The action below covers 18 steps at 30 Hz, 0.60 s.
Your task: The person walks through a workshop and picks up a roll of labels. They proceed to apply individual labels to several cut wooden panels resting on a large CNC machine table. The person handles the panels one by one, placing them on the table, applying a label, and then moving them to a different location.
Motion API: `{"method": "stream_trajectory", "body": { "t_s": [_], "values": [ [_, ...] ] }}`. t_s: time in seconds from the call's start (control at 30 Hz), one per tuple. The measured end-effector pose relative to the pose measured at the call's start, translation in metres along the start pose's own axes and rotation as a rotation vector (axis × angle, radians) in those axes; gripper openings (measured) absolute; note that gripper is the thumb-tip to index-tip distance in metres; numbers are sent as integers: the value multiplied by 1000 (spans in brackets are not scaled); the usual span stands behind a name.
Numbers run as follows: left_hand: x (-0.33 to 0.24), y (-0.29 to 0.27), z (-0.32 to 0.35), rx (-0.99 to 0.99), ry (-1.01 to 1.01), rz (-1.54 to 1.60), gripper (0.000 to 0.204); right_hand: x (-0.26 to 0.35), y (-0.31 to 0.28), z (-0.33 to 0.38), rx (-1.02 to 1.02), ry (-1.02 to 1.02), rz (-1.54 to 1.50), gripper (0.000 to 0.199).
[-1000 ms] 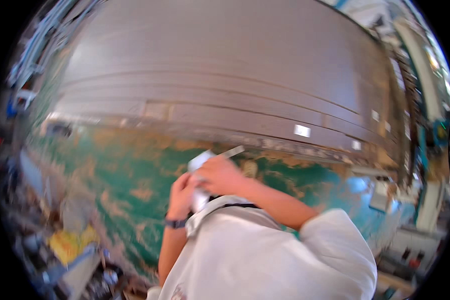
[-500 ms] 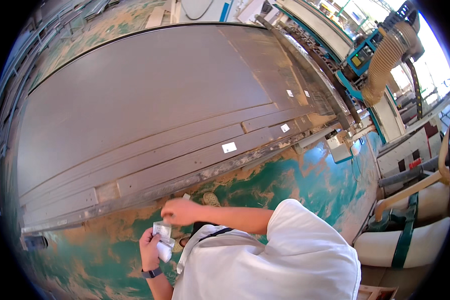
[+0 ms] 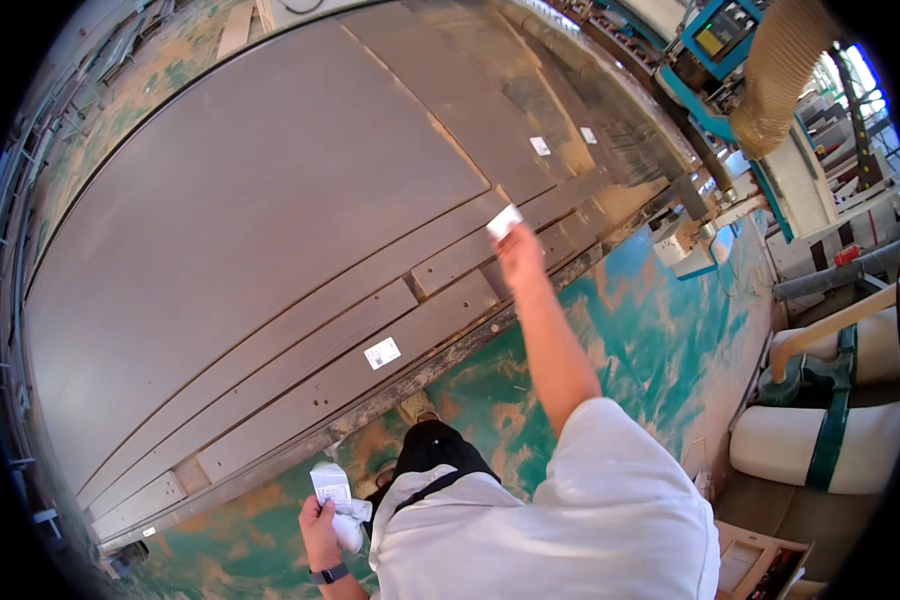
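My right hand (image 3: 518,258) reaches out over the cut grey-brown panel (image 3: 270,190), slightly blurred, its fingers closed on a small white label (image 3: 504,221). Whether that label touches the board cannot be made out. Down by my waist, my left hand (image 3: 318,535) grips a folded strip of white labels (image 3: 332,485), part of which bunches below the fingers. A white label (image 3: 381,352) lies flat on the front strip of board. Two more, a label (image 3: 540,146) and another label (image 3: 588,135), lie on dusty pieces farther right.
Sawdust lies on the panel's right end. A blue machine head (image 3: 720,38) with a ribbed tan hose (image 3: 782,85) stands at the far right. White dust bags (image 3: 800,445) sit at the right. The green floor (image 3: 630,350) is streaked with dust.
My right hand has left the left hand's side and swung up and right over the panel with a label. The view has shifted; the left hand still holds the strip.
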<state>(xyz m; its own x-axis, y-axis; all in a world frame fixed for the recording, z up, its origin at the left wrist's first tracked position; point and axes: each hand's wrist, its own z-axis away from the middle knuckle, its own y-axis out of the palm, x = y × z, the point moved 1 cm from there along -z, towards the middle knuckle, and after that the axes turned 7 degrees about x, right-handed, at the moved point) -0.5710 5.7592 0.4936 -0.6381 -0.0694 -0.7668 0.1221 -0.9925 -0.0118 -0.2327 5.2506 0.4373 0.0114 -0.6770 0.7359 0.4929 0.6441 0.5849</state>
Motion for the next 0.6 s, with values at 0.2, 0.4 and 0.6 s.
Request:
{"method": "stream_trajectory", "body": {
  "t_s": [0.2, 0.4, 0.6],
  "values": [
    [-23, 13, -2, -36, -77, -60, 9, 33, -75, -97, 98, 15, 2, 31],
    [-46, 25, -23, -79, -33, -74, 11, 70, -92, -93, -144, -659, 1444, 28],
    [-61, 54, -28, -97, 67, -65, 18, 14, -35, 1, 81, -984, 1981, 28]
  ]
}}
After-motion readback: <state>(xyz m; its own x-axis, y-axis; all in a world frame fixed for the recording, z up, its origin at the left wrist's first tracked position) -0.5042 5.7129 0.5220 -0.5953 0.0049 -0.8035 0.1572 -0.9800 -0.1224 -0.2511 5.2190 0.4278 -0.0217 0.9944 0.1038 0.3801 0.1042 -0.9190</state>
